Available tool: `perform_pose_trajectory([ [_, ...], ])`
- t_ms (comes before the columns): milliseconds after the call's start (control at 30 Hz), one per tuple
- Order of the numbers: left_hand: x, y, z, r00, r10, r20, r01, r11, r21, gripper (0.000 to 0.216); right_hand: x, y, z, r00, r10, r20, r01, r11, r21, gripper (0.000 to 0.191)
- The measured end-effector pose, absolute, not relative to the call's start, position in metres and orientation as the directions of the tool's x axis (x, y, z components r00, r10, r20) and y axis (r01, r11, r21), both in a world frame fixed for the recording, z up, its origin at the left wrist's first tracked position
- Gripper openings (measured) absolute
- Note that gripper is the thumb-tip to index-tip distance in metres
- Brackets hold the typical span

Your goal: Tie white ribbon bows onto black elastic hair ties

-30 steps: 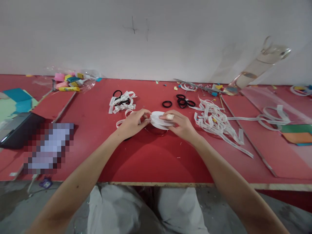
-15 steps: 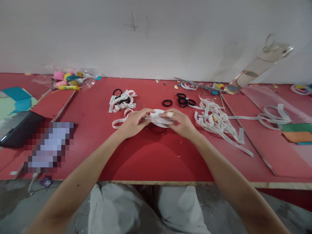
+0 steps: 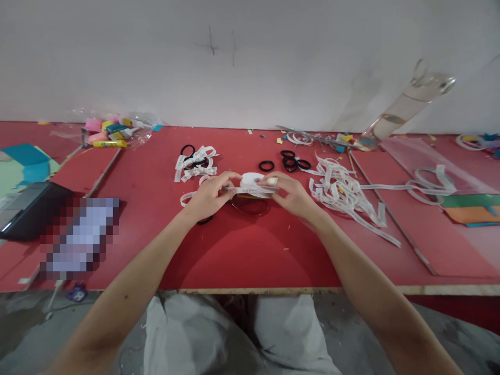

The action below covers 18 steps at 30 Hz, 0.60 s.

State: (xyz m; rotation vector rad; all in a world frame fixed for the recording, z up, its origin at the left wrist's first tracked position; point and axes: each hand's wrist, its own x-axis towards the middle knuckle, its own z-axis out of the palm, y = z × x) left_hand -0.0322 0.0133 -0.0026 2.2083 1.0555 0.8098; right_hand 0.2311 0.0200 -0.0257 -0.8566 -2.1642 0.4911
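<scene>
My left hand [image 3: 209, 196] and my right hand [image 3: 292, 196] meet over the middle of the red table [image 3: 242, 250]. Together they pinch a white ribbon strip [image 3: 252, 186], stretched flat between the fingertips just above the surface. A pale bandage wraps one right fingertip. A black hair band [image 3: 250, 204] lies on the table right under the strip, and another black band [image 3: 204, 221] pokes out beside my left wrist. A loose white ribbon loop [image 3: 187, 197] lies left of my left hand.
Finished ribbon-and-band bundles [image 3: 195, 161] lie behind my left hand. Loose black bands [image 3: 291, 161] and a heap of white ribbon [image 3: 344, 195] sit to the right. A dark tablet [image 3: 27, 208] and coloured foam pieces in a bag [image 3: 109, 131] are at the left; a clear sheet [image 3: 425, 156] leans at the right.
The white strip has gone from a curled disc-like shape to a flat band pulled taut between both hands. The hands have lifted slightly, uncovering the black band beneath.
</scene>
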Motion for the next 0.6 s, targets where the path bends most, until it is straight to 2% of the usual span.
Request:
perform_pose_trajectory([
  [100, -0.034, 0.016, -0.004, 0.502, 0.805, 0.314, 0.515, -0.571, 0.639, 0.027, 0.233, 0.024, -0.021, -0.488, 0.708, 0.511, 0.449, 0.705, -0.549, 0.043],
  [300, -0.039, 0.023, -0.01, 0.453, 0.814, 0.364, 0.567, -0.578, 0.587, 0.03, 0.226, 0.05, -0.022, -0.488, 0.684, 0.542, 0.547, 0.723, -0.421, 0.04],
  [367, -0.039, 0.024, -0.012, 0.431, 0.833, 0.347, 0.606, -0.552, 0.573, 0.031, 0.222, 0.061, -0.024, -0.517, 0.686, 0.512, 0.562, 0.723, -0.401, 0.036],
  [500, -0.04, 0.027, -0.015, 0.395, 0.863, 0.316, 0.72, -0.504, 0.477, 0.024, 0.218, 0.065, -0.019, -0.63, 0.693, 0.351, 0.556, 0.718, -0.419, 0.027],
  [600, -0.042, 0.031, -0.018, 0.395, 0.867, 0.302, 0.752, -0.495, 0.435, 0.015, 0.214, 0.042, -0.012, -0.593, 0.688, 0.418, 0.561, 0.726, -0.398, 0.028],
])
